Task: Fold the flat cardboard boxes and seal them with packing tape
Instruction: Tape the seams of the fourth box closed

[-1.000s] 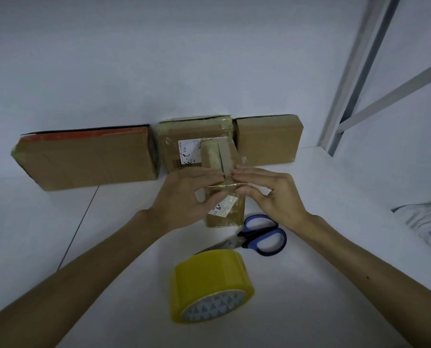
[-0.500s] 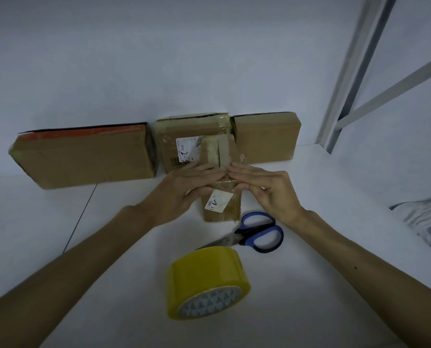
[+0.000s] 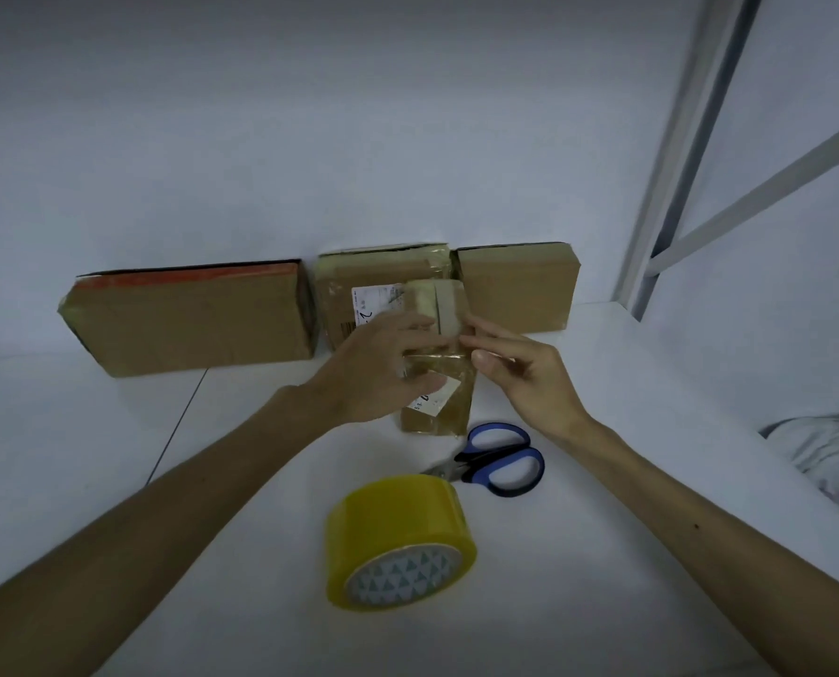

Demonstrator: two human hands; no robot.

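Small box (image 3: 444,412) stands upright mid-table (image 3: 554,603). Left hand (image 3: 373,378) grips it, fingers across the front. Right hand (image 3: 529,378) is loosely bent, with fingertips touching the box's right edge at the tape strip. Tape roll (image 3: 400,535) and scissors (image 3: 500,459) sit nearer.

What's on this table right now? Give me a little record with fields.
Left hand: grips the small box, fingers across its top
Right hand: fingertips touch the small box's right edge
Tape roll: yellow, on the table, nearest the person
Scissors: blue handles, between roll and small box, slightly right
Against the wall: long box, labelled box, short box
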